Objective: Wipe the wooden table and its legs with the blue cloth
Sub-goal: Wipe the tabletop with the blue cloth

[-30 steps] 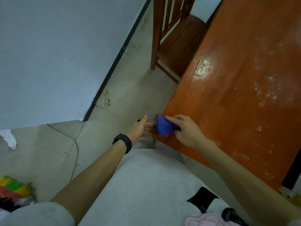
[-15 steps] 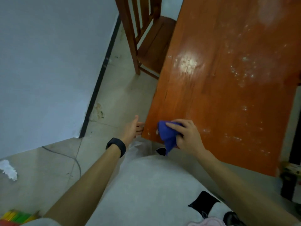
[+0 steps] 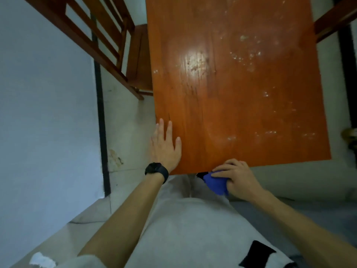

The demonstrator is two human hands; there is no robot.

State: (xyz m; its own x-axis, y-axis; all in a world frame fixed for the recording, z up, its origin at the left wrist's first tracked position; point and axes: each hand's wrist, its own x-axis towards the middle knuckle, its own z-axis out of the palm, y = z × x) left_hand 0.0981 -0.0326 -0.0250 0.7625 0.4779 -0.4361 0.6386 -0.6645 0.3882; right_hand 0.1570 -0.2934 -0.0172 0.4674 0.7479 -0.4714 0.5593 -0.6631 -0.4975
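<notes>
The orange-brown wooden table [image 3: 241, 84] fills the upper middle of the head view, its top speckled with pale marks. My left hand [image 3: 165, 147] lies flat with straight fingers on the table's near left corner; a black watch sits on that wrist. My right hand [image 3: 234, 176] grips the bunched blue cloth [image 3: 216, 183] at the table's near edge, just below the top. The table legs are hidden under the top.
A wooden chair [image 3: 123, 55] stands at the table's left side near the pale wall [image 3: 44, 113]. Part of another wooden piece [image 3: 336, 18] shows at the upper right. Tiled floor [image 3: 127, 120] runs between wall and table. My light trousers [image 3: 183, 229] fill the bottom.
My view has swung over the table. My left hand moved from beside the corner onto the tabletop. My right hand carried the cloth off the top down to the near edge.
</notes>
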